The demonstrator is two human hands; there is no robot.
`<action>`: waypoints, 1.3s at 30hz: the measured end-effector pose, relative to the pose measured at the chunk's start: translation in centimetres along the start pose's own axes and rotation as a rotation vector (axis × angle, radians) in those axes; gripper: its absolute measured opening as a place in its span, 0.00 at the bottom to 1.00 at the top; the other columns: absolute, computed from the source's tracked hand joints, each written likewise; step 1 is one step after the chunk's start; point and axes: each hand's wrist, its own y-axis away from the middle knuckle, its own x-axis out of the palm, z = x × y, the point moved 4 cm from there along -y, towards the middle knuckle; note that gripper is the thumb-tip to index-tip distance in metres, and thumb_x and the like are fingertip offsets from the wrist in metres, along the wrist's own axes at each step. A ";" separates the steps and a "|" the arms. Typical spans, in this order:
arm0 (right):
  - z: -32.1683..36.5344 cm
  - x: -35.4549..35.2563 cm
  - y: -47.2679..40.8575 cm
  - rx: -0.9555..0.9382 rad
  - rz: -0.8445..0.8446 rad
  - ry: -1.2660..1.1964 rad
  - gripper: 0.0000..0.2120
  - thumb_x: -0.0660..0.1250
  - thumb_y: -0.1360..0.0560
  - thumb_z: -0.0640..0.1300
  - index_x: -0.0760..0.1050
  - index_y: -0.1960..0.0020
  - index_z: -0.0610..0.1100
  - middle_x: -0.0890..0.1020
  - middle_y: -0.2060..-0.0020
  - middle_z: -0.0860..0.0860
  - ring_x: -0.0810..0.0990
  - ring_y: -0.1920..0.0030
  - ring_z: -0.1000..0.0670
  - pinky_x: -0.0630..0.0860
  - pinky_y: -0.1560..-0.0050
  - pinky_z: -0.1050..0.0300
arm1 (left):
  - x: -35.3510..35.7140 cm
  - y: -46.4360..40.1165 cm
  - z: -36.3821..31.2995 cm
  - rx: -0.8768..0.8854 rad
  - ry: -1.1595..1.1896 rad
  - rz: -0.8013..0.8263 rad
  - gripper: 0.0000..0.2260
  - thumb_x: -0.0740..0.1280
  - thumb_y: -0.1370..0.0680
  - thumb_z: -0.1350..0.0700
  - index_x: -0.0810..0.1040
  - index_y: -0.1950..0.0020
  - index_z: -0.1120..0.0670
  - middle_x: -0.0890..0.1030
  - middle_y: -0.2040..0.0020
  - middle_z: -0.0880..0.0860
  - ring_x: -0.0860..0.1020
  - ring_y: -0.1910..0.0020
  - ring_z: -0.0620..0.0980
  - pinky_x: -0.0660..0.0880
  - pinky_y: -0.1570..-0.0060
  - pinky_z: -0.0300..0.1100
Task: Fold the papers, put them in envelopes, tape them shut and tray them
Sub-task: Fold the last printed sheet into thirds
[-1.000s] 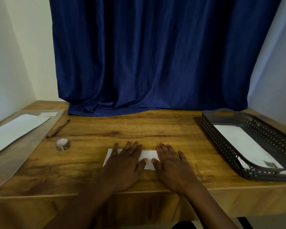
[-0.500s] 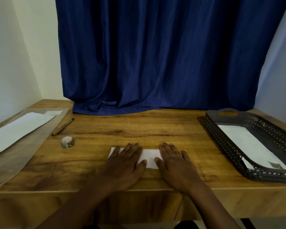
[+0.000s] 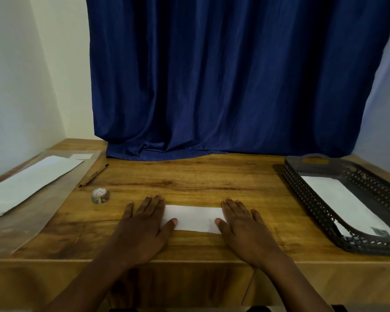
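Now hands (image 3: 142, 224) apart, folded paper (image 3: 193, 218) uncovered

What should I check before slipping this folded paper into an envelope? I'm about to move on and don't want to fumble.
1. Folded paper lies flat on the table: ok, left hand and right hand press its two ends with straight fingers.
2. Creases sharp: cannot tell.
3. Envelope ready: ok, a white one lies on the clear sleeve at the left.
4. Envelope's flap open: cannot tell.
5. Tape roll at hand: ok, it sits just beyond the left hand.
6. Tray has room: ok, only one envelope in the tray shows.
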 end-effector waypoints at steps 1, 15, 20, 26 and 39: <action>0.1 -0.3 0.0 -0.004 0.007 -0.004 0.31 0.44 0.16 0.62 0.45 0.17 0.50 0.47 0.17 0.52 0.43 0.18 0.51 0.43 0.20 0.45 | 0.1 0.0 0.1 0.002 -0.007 -0.009 0.35 0.41 0.19 0.32 0.41 0.17 0.49 0.41 0.17 0.47 0.39 0.19 0.45 0.38 0.21 0.54; 5.0 -3.5 -3.8 -0.173 0.080 -0.027 0.25 0.69 0.30 0.70 0.77 0.40 0.57 0.75 0.47 0.55 0.74 0.47 0.54 0.75 0.53 0.54 | 0.4 0.2 0.3 0.030 0.023 -0.099 0.35 0.43 0.20 0.31 0.47 0.17 0.47 0.45 0.16 0.48 0.42 0.18 0.46 0.38 0.21 0.54; 5.0 -3.7 -5.1 -0.104 0.220 -0.153 0.27 0.77 0.37 0.68 0.76 0.46 0.56 0.80 0.52 0.56 0.78 0.53 0.54 0.77 0.54 0.52 | 0.8 0.0 0.5 0.050 0.025 -0.117 0.35 0.43 0.20 0.31 0.46 0.17 0.46 0.46 0.16 0.49 0.42 0.18 0.48 0.39 0.22 0.55; 5.3 -3.8 -5.4 -0.079 0.257 -0.142 0.24 0.78 0.39 0.67 0.78 0.53 0.52 0.82 0.58 0.55 0.80 0.57 0.53 0.75 0.60 0.53 | 1.0 -0.1 0.5 0.029 0.060 -0.136 0.39 0.42 0.22 0.30 0.44 0.16 0.50 0.47 0.16 0.48 0.43 0.18 0.46 0.39 0.21 0.53; 6.4 -3.7 -4.9 -0.014 0.193 -0.011 0.24 0.77 0.35 0.65 0.78 0.49 0.51 0.81 0.55 0.55 0.79 0.53 0.53 0.78 0.53 0.51 | 1.3 -0.2 0.7 0.025 0.083 -0.177 0.42 0.38 0.26 0.26 0.48 0.17 0.47 0.50 0.16 0.48 0.46 0.18 0.47 0.40 0.21 0.54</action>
